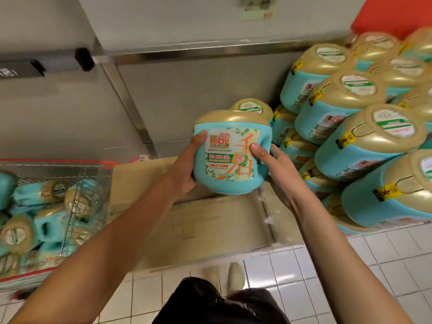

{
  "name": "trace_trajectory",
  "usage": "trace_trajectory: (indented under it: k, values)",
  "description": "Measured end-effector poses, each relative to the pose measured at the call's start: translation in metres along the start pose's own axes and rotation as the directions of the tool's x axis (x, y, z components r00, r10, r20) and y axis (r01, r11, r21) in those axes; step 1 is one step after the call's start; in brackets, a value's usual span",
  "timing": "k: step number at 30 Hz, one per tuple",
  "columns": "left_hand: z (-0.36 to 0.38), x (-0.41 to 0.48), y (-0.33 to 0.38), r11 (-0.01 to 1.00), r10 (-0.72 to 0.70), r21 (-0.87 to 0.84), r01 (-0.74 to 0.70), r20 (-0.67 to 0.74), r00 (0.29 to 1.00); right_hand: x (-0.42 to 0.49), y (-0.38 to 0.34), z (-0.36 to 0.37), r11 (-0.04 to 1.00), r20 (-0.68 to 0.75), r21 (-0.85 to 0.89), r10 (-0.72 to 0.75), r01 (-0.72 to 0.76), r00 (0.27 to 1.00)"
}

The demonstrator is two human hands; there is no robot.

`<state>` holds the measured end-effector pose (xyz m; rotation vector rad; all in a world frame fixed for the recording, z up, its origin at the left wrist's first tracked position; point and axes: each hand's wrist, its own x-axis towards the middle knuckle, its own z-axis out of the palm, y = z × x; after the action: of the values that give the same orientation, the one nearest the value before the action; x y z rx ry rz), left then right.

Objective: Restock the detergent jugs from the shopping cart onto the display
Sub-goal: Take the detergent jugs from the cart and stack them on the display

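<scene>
Fingers (198,139) gripping jug (230,160), forearms (131,218) outstretched, apparently mid-air

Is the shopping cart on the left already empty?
No, the shopping cart holds several teal detergent jugs with gold caps, heaped behind its wire wall.

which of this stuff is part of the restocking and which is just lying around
Part of the job: held jug, gripped by left hand and right hand; cart jugs; shopping cart; display stack.
Just there: cardboard; wall notice.
</scene>
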<state>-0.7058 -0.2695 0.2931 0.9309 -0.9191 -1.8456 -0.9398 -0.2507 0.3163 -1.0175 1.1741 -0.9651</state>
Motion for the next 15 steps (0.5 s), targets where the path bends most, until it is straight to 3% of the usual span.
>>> trace_trajectory:
  k: [5,11,15]
  values:
    - [0.008,0.035,0.040,0.980,0.167,0.089,-0.176,0.097,0.981,0.038,-0.046,-0.006,0.991,0.053,-0.104,-0.075,0.080,0.996]
    - [0.012,0.091,0.078,0.917,0.274,0.297,-0.266,0.017,0.962,0.089,-0.071,-0.014,0.980,-0.105,-0.035,-0.198,0.196,0.974]
    - [0.004,0.128,0.081,0.878,0.336,0.322,-0.354,0.113,0.935,0.120,-0.069,-0.029,0.967,-0.144,-0.073,-0.252,0.244,0.957]
